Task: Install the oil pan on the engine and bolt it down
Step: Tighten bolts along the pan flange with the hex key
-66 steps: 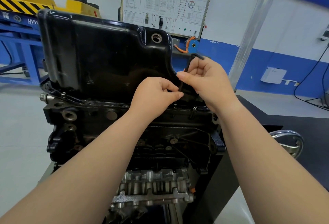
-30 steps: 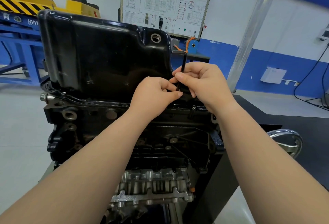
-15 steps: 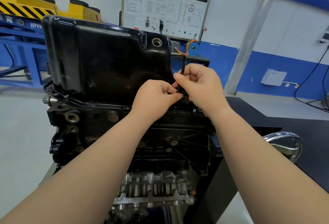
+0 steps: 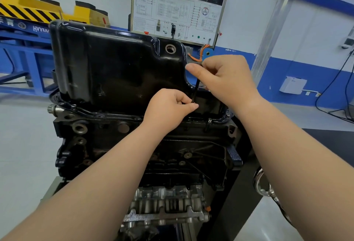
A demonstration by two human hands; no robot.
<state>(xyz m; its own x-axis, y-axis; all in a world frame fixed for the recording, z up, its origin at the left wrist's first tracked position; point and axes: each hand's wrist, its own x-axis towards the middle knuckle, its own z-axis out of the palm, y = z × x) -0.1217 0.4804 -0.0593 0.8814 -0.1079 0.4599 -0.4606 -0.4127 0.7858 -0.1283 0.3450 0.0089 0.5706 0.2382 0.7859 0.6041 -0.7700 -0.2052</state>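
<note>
Atop engine (image 4: 92, 141), hands (image 4: 168, 106) hold hex key (image 4: 195, 91) near-upright.

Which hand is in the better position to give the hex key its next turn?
Right, probably. The right hand grips the upper end of the hex key, where a turn gets leverage. The left hand only pinches the shaft low down, near the flange of the oil pan, which suits steadying.
</note>
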